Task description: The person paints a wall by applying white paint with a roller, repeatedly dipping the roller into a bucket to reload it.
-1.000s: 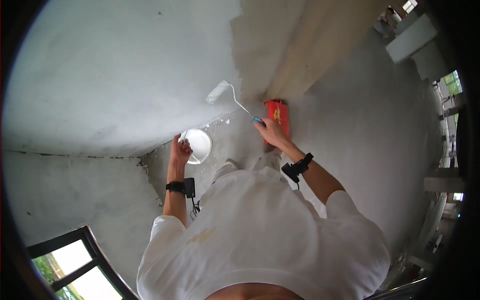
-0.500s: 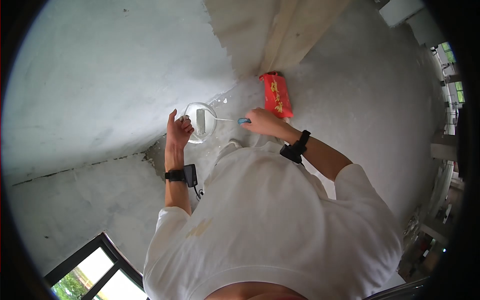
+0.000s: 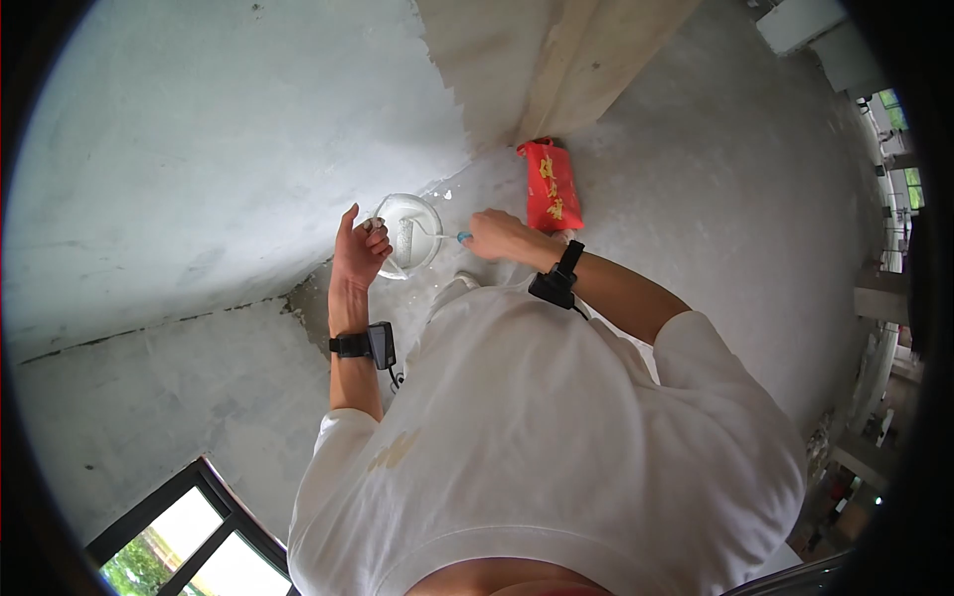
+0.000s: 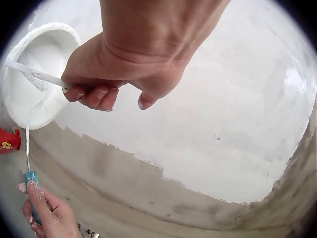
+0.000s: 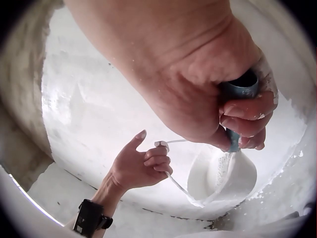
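My left hand [image 3: 360, 250] grips the white wire handle [image 4: 43, 76] of a white paint bucket [image 5: 243, 179], its fingers curled round it and the thumb sticking out. White paint coats the inside of the bucket. My right hand [image 3: 495, 235] holds a paint roller by its blue grip [image 4: 30, 179], just to the right of the bucket. The roller's thin metal rod crosses the bucket's rim, and its paint-covered sleeve [image 3: 404, 239] is down inside. Specks of white paint dot the right fingers in the right wrist view.
A red bag [image 3: 549, 185] with yellow lettering lies on the grey floor beyond my right hand. On the left rises a wall [image 3: 229, 129] coated white, with a ragged edge against bare brown surface. A dark-framed window [image 3: 189, 526] is at the lower left.
The roller came down from in front of the wall into the bucket, and its sleeve shifted slightly within it over the last half second. My left hand kept its hold on the bucket handle.
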Tool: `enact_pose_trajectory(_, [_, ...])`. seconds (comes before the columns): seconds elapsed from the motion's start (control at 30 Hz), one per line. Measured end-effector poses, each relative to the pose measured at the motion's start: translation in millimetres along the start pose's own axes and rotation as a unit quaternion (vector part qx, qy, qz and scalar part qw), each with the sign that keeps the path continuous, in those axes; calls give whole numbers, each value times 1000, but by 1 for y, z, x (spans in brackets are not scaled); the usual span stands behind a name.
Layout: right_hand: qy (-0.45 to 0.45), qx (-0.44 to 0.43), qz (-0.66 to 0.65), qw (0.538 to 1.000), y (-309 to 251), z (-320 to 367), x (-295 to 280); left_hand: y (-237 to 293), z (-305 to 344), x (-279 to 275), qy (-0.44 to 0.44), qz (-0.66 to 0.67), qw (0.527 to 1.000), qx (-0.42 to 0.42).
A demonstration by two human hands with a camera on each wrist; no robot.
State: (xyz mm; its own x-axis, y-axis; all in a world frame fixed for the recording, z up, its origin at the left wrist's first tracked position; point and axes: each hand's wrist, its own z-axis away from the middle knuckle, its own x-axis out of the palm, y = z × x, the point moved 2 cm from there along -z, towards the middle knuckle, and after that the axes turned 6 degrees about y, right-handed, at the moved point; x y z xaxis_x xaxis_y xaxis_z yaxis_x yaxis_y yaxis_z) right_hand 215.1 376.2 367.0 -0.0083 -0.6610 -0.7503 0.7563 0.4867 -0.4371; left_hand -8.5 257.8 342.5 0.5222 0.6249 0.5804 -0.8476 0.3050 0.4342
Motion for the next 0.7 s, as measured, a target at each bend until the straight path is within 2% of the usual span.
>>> enact_pose_trajectory(0.17, [7,7,29,1000,-3,-4,4,-1,-1,-5,5,9,1000,1])
enact_pose_trajectory(0.27, [42,-7,38,998,0,0,6,-2,-5,-13,-10,46,999,-7])
enact_pose_trajectory(0.33, [91,-76,73,990,8,0,5,-4,-8,-13,1,87,996,-13])
enact_pose_trajectory(0.37, [95,-75,76,990,14,0,6,-4,-11,-14,16,127,992,-19])
enact_pose_trajectory(0.43, [173,-135,63,973,18,9,8,-3,-15,-17,9,137,990,-18])
enact_pose_trajectory(0.57, [209,-131,48,968,29,34,6,-5,-15,-14,14,145,989,-16])
enact_pose_trajectory(0.63, [222,-95,50,969,28,44,-1,0,-14,-9,12,150,989,-18])
enact_pose_trajectory(0.7, [235,-105,36,966,31,51,-7,-5,-11,-15,18,156,987,-21])
